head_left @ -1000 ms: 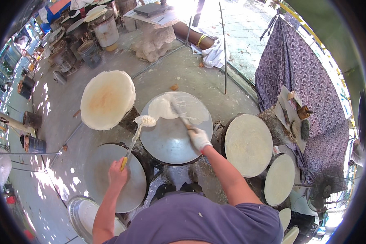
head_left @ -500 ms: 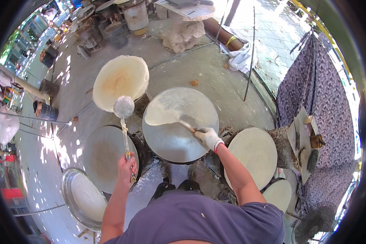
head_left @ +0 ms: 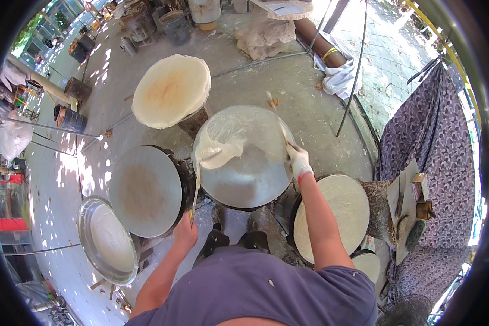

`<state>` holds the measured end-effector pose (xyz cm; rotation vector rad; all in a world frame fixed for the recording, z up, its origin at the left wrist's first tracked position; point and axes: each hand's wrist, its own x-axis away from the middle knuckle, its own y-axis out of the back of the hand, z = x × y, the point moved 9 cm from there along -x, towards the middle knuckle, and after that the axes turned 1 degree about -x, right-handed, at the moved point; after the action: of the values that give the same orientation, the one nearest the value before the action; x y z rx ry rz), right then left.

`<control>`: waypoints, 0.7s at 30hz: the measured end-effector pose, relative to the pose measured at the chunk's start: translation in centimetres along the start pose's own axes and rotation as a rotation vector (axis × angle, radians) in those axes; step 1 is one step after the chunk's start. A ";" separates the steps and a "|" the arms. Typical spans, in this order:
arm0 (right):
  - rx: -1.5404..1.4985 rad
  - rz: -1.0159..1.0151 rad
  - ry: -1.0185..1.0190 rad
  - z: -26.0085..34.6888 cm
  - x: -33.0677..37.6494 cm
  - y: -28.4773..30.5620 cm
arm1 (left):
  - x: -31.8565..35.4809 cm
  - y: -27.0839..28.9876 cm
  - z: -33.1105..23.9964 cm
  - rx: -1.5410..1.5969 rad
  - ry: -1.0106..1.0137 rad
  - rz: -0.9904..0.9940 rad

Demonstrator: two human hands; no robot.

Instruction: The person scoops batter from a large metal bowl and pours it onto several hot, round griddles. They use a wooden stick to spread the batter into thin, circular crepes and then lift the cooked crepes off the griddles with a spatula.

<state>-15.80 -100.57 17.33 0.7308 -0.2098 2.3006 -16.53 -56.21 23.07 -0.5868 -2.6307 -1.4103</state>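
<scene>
Before me stands a round griddle, its upper half covered by pale wet batter. My left hand is closed round the handle of a long ladle. The batter-coated bowl of the ladle is over the griddle's left side, at the edge of the batter. My right hand, in a white glove, grips a thin wooden spreader at the griddle's right rim. The spreader's far end points up past the rim; its lower part is hidden by the hand.
To the left are a griddle with a browned middle and a metal basin holding white batter. A thin round pancake lies beyond; another pale sheet covers the right griddle. A patterned cloth hangs at far right.
My left hand has brought the ladle down and right onto the griddle. My right hand has swung the spreader to the right rim, and the batter has spread across the upper half.
</scene>
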 end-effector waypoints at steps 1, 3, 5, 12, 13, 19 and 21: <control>0.173 0.137 0.030 -0.4 -1.2 -2.5 | 1.2 -0.1 -0.2 -0.037 0.009 0.007; 0.429 0.472 -0.044 -2.1 0.8 -8.0 | 3.6 -0.3 0.3 -0.086 0.025 0.024; 0.483 0.716 -0.203 -4.6 5.1 -9.6 | 6.1 -0.5 0.9 -0.125 0.043 0.041; 0.403 0.283 -0.305 -4.7 1.5 -3.0 | 9.9 -2.2 -0.4 -0.105 0.020 0.029; 0.444 0.322 -0.197 -4.6 1.4 -3.8 | 9.9 -2.4 -0.7 -0.089 -0.008 0.008; 0.696 0.631 -0.256 -6.6 7.1 -4.1 | 11.1 -2.3 -0.5 -0.132 -0.042 0.020; 0.570 0.396 -0.215 -7.0 5.2 -1.9 | 10.9 -1.8 -0.3 -0.123 -0.098 0.027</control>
<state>-20.73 -93.78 14.39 1.3239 0.2414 2.6846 -27.32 -54.20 24.67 -0.7200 -2.6121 -1.5830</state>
